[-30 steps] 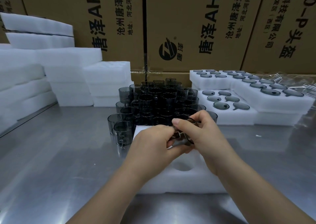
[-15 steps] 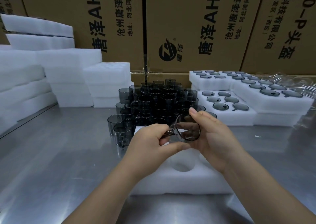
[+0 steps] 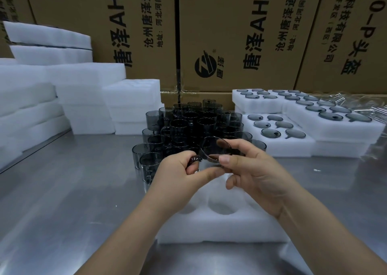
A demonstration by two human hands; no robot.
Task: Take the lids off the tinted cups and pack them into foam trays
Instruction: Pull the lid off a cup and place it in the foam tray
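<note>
A tinted cup (image 3: 213, 149) hangs above the near foam tray (image 3: 222, 228), its round rim tilted toward me. My right hand (image 3: 249, 174) pinches its body between thumb and forefinger. My left hand (image 3: 184, 174) pinches the small dark tab (image 3: 194, 159) at the cup's left side. The tray under my hands shows round, bare pockets (image 3: 225, 207). Behind my hands stands a crowd of several tinted cups (image 3: 188, 126).
Filled foam trays (image 3: 278, 144) with tinted pieces in their pockets sit at the right, clear plastic bags (image 3: 356, 102) behind them. Stacks of blank foam (image 3: 83, 98) rise at the left. Cardboard cartons (image 3: 230, 33) wall the back of the steel table (image 3: 62, 201).
The cup has been lifted and turned, so its round rim now faces me. My right hand has shifted from over it to its right side; my left hand stays at the tab.
</note>
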